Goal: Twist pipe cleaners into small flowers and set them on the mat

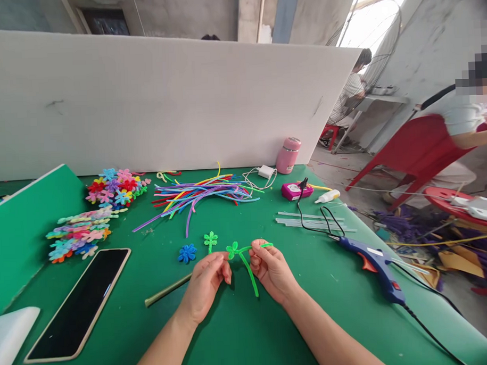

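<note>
Between my hands is a bright green pipe cleaner (247,270), bent into small loops at one end with one tail hanging down and another running right. The fingers of my left hand (205,285) are closed at its looped end. My right hand (274,272) pinches the right-hand tail between thumb and fingertips. Just beyond my left hand lie a green leaf-shaped pipe cleaner piece (210,239), its lower stem partly hidden, and a blue pipe cleaner flower (187,253). A dull green stick (167,290) lies on the table, its far end hidden behind my left hand.
Loose coloured pipe cleaners (207,194) lie at the back, finished flowers (116,189) at left. A phone (80,305) is front left. On the right are a blue glue gun (374,263), glue sticks (309,221), a purple power socket (295,191) and a pink bottle (288,157).
</note>
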The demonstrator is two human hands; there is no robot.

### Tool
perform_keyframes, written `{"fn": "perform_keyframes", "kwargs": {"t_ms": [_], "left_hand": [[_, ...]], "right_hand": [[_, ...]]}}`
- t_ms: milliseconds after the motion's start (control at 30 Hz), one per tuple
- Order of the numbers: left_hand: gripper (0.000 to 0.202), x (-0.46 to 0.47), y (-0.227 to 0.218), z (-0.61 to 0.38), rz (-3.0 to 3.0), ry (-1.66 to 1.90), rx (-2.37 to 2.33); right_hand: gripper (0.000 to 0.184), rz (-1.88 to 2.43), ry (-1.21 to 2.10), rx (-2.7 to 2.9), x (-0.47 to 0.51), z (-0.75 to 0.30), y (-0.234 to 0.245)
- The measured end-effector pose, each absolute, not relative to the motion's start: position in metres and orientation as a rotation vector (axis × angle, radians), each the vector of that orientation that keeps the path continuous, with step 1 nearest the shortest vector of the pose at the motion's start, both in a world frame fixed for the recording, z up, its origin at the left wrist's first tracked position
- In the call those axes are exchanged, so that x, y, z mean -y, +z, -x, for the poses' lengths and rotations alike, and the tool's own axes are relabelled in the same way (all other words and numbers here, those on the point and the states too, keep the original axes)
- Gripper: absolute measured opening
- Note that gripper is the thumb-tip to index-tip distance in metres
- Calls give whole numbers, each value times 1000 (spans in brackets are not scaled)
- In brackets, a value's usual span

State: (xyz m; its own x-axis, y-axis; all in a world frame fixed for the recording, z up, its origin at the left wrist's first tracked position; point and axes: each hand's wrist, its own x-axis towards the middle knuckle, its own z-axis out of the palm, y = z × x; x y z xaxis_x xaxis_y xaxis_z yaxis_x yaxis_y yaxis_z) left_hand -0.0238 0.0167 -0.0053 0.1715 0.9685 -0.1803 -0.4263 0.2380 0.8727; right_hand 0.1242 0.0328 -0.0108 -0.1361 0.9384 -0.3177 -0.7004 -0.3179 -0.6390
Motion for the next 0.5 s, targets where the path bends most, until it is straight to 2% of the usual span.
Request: {"fn": "perform_keyframes", "kwargs": {"t_ms": [167,400,500], "left_hand": [[17,-12,-6,12,-938,1149,-1019],[19,-6,-1,0,-826,1315,-1069],[15,4,8,5,-790,1297,-1070]], "right_hand": [[25,787,1758,397,-31,-123,-9],[26,756,1833,476,-25,-121,-9],[30,818,1695,635,-30,-131,-8]]}}
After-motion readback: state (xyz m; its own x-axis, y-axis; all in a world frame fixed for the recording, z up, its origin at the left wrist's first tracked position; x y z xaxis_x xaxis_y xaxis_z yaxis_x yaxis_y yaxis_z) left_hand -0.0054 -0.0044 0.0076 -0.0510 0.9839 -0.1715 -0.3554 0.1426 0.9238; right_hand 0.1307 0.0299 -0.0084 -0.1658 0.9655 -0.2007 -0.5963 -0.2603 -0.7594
